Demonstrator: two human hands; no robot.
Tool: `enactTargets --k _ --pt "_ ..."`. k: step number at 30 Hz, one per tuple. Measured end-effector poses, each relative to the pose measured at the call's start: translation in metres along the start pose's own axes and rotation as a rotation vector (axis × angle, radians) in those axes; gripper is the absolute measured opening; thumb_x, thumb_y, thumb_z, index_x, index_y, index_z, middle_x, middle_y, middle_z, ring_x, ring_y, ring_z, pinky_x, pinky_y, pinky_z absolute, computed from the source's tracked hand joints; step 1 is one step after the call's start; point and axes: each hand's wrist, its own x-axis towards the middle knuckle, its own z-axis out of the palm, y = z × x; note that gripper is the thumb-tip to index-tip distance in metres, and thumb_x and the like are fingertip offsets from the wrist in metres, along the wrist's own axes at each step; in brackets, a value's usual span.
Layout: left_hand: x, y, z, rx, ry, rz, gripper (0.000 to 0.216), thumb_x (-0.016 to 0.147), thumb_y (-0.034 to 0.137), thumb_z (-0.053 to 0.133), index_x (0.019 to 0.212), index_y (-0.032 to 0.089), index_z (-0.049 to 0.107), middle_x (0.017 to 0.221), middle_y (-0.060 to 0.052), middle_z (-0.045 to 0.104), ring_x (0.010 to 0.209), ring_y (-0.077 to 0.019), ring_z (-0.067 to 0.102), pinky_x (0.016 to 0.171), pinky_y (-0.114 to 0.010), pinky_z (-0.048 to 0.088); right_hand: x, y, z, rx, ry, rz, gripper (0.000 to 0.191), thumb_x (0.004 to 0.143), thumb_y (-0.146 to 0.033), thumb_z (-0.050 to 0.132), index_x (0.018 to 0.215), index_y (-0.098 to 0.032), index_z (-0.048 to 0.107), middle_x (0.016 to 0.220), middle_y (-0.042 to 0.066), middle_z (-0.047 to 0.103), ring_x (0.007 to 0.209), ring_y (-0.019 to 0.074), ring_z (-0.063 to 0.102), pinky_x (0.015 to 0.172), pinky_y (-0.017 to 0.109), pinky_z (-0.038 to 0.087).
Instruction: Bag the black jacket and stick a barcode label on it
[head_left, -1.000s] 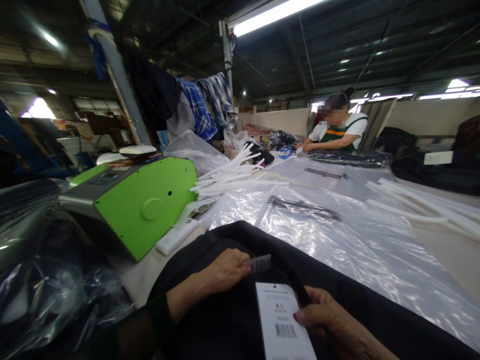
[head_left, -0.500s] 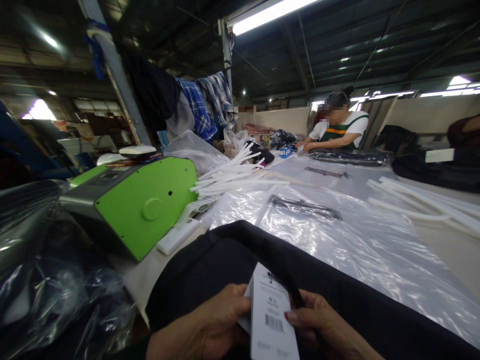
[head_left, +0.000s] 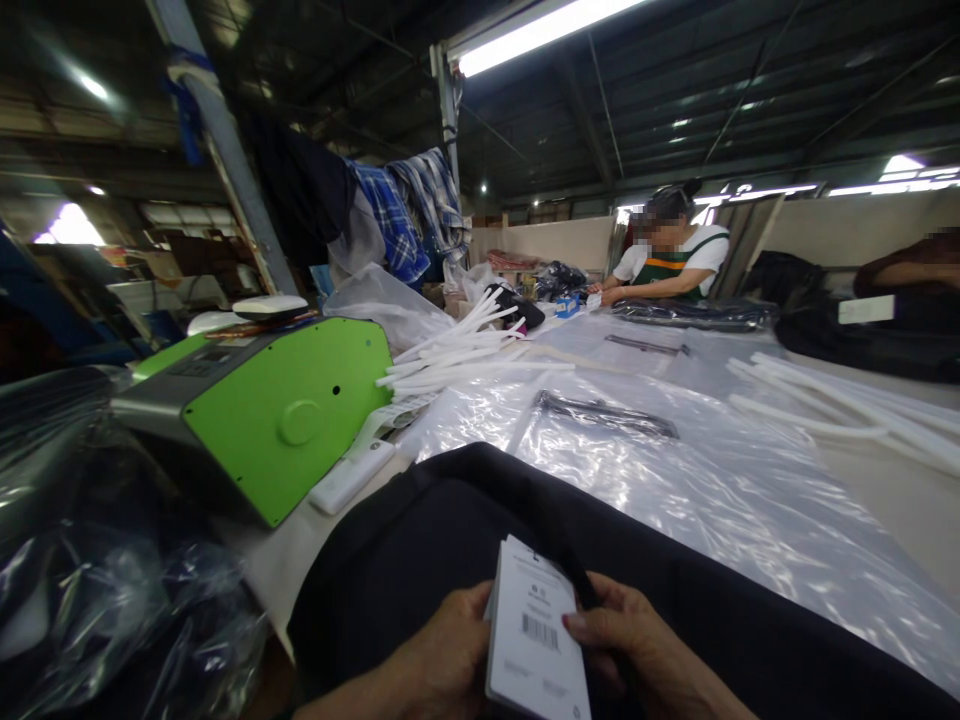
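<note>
The left hand and right hand both grip a white rectangular paper tag printed with a barcode. The left fingers curl around its left edge and the right thumb presses on its right edge. The tag sits over a black fabric garment, below and to the right of the bright green boxy machine. Clear plastic bags lie to the right of the machine, and white plastic tubes lie just beside it.
</note>
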Motion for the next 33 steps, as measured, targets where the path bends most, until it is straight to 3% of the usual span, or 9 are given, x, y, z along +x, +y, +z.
enactTargets --k 4,9,16,19,22,26,29,33 --pt "0.003 -0.009 -0.009 0.001 -0.056 -0.005 0.056 0.055 0.032 0.082 0.103 0.012 0.063 0.083 -0.012 0.070 0.066 -0.0192 0.066 0.057 -0.025 0.050 0.002 -0.001 0.000 0.016 0.069 0.012 0.037 0.052 -0.032 0.076 0.073 -0.011 0.055 0.051 -0.001 0.052 0.038 0.0031 0.037 0.039 0.017 0.022" --pt "0.002 -0.014 -0.014 -0.021 -0.097 0.016 0.053 0.054 0.023 0.083 0.102 0.011 0.063 0.090 -0.013 0.070 0.078 -0.0238 0.067 0.074 -0.032 0.051 0.001 -0.003 0.005 0.037 0.060 0.036 0.035 0.053 -0.032 0.074 0.072 -0.012 0.053 0.052 -0.001 0.052 0.038 0.0028 0.036 0.040 0.017 0.022" --pt "0.003 -0.012 -0.012 -0.065 -0.130 0.008 0.060 0.055 0.013 0.078 0.113 0.014 0.058 0.101 -0.015 0.068 0.090 -0.0285 0.066 0.080 -0.037 0.050 0.002 0.004 0.009 -0.059 0.140 0.083 0.036 0.048 -0.035 0.072 0.065 -0.016 0.047 0.045 -0.001 0.050 0.035 0.0039 0.035 0.037 0.018 0.021" --pt "-0.003 -0.005 -0.013 -0.099 -0.213 -0.002 0.053 0.059 0.008 0.067 0.111 0.012 0.059 0.099 -0.014 0.069 0.096 -0.0292 0.064 0.088 -0.040 0.046 0.003 0.007 0.009 -0.082 0.135 0.097 0.033 0.050 -0.037 0.070 0.064 -0.016 0.047 0.040 -0.004 0.045 0.034 0.0045 0.033 0.036 0.018 0.020" --pt "-0.012 0.005 -0.015 -0.122 -0.385 0.032 0.055 0.054 0.006 0.054 0.108 0.009 0.062 0.099 -0.015 0.068 0.104 -0.0301 0.060 0.097 -0.044 0.038 0.003 0.008 0.009 -0.086 0.130 0.090 0.031 0.052 -0.037 0.068 0.063 -0.016 0.048 0.039 -0.004 0.043 0.034 0.0043 0.033 0.037 0.018 0.020" --pt "-0.018 0.011 -0.017 -0.174 -0.543 0.043 0.054 0.054 0.019 0.051 0.106 0.010 0.064 0.103 -0.014 0.066 0.108 -0.0309 0.056 0.100 -0.046 0.033 0.003 0.010 0.010 -0.097 0.140 0.099 0.032 0.051 -0.036 0.068 0.066 -0.016 0.047 0.041 -0.004 0.044 0.035 0.0041 0.033 0.038 0.018 0.020" --pt "-0.012 -0.001 -0.018 -0.105 -0.412 0.066 0.045 0.069 0.034 0.058 0.105 0.008 0.063 0.099 -0.016 0.066 0.097 -0.0275 0.061 0.091 -0.038 0.040 0.004 0.012 0.013 -0.160 0.165 0.089 0.032 0.052 -0.037 0.066 0.067 -0.016 0.047 0.043 -0.005 0.045 0.036 0.0042 0.034 0.038 0.018 0.020" --pt "-0.005 -0.011 -0.019 0.173 -0.188 0.214 0.051 0.063 0.033 0.071 0.105 0.006 0.062 0.085 -0.014 0.069 0.074 -0.0237 0.065 0.068 -0.029 0.045 0.004 0.009 0.016 -0.285 0.143 0.077 0.039 0.053 -0.046 0.065 0.074 -0.016 0.051 0.052 -0.002 0.051 0.039 0.0061 0.040 0.038 0.019 0.024"
